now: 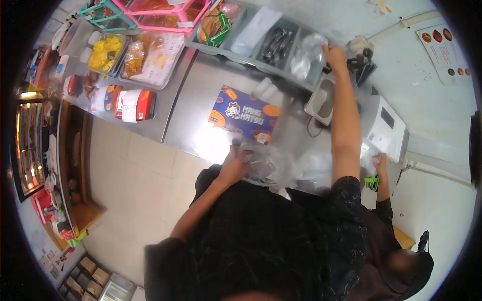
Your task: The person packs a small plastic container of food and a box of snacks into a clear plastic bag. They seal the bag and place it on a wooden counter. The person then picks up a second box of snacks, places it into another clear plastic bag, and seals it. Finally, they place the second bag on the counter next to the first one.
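Note:
My left hand (234, 166) is closed on the edge of a clear plastic bag (273, 163) at the near edge of the steel counter. The bag is crumpled and partly blurred. Just beyond it lies a flat blue-and-orange printed box (243, 114). My right arm stretches across the counter. Over the right end of a grey divided tray (241, 59), my right hand (335, 56) has its fingers curled together beside clear plastic pieces (307, 52). Whether the fingers grip one of those pieces I cannot make out.
Beside the clear pieces, the tray holds dark plastic cutlery (276, 44). A metal container (320, 100) and a white machine (385, 123) stand right. A co-worker's hand (380, 162) is close by. Left are red boxes (136, 105) and a yellow food tub (106, 54).

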The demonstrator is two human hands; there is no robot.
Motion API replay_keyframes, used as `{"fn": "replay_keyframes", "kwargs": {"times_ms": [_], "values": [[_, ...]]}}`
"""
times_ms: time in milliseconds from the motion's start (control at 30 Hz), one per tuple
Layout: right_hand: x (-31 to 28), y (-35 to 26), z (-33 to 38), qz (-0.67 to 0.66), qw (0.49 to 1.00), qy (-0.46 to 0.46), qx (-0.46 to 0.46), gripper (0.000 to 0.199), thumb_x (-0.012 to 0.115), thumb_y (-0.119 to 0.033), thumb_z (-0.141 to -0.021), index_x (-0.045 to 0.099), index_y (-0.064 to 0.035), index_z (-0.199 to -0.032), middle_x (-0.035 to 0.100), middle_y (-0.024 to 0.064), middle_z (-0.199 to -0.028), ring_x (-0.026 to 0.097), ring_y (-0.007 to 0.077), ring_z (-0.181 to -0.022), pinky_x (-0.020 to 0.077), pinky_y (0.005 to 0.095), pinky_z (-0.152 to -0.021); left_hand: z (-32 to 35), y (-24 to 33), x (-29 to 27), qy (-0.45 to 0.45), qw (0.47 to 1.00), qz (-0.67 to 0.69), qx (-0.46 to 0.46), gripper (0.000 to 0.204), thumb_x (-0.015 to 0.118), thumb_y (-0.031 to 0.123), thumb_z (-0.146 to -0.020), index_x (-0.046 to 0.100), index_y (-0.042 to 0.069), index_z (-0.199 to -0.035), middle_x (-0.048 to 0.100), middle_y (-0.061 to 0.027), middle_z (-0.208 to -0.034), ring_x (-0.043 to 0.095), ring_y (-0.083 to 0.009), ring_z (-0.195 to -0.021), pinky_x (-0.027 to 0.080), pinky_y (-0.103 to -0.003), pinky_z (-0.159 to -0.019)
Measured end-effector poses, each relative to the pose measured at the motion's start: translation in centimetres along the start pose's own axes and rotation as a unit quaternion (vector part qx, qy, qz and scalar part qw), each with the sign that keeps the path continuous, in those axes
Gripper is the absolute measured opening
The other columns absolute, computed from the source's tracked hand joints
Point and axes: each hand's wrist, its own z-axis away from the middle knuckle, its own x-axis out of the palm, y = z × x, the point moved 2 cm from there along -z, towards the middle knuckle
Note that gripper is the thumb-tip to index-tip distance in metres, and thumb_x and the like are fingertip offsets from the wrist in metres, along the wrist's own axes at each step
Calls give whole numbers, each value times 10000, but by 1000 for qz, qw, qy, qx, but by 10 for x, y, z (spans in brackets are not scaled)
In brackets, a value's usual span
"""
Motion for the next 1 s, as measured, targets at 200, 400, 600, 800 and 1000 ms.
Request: {"fn": "replay_keyframes", "kwargs": {"times_ms": [200, 400, 600, 800, 1000], "values": [[-52, -10, 34, -266, 960, -42, 80, 581, 459, -434, -907, 608, 110, -1045, 651, 226, -1033, 589, 260, -985, 424, 382, -883, -1, -16, 4, -13, 999, -21, 24, 429, 688, 175, -791, 581, 134, -1205, 401, -242, -1269, 504, -454, -1116, 459, -494, -934], [-109, -63, 131, -457, 877, -6, 147, 435, 648, -339, -860, 665, 46, -1061, 636, 57, -988, 520, 159, -956, 407, 319, -857, -5, -24, 7, -27, 998, -50, 14, 440, 666, 210, -807, 564, 158, -1231, 412, -271, -1269, 474, -477, -1156, 443, -511, -958], [-107, -57, 212, -442, 892, 20, 94, 284, 769, -279, -789, 706, -55, -952, 636, -3, -835, 547, 83, -808, 408, 250, -741, -10, -27, 6, -68, 997, -15, 28, 530, 654, 170, -820, 483, 147, -1320, 373, -344, -1278, 442, -537, -1173, 427, -514, -978], [-38, -119, 348, -383, 913, -136, -40, 169, 697, -85, -806, 681, -16, -959, 657, 67, -824, 623, 169, -793, 491, 299, -724, -14, -27, 4, -69, 997, -34, 23, 635, 614, 128, -806, 392, 82, -1399, 373, -349, -1308, 419, -519, -1197, 408, -525, -998], [115, -141, 429, 37, 964, -261, -31, 248, 518, -136, -860, 703, -53, -1003, 649, 195, -1092, 619, 386, -993, 504, 490, -808, -15, -25, 2, -24, 994, 56, 95, 571, 497, 10, -787, 480, 84, -1354, 393, -330, -1320, 382, -508, -1240, 363, -508, -1052]]}}
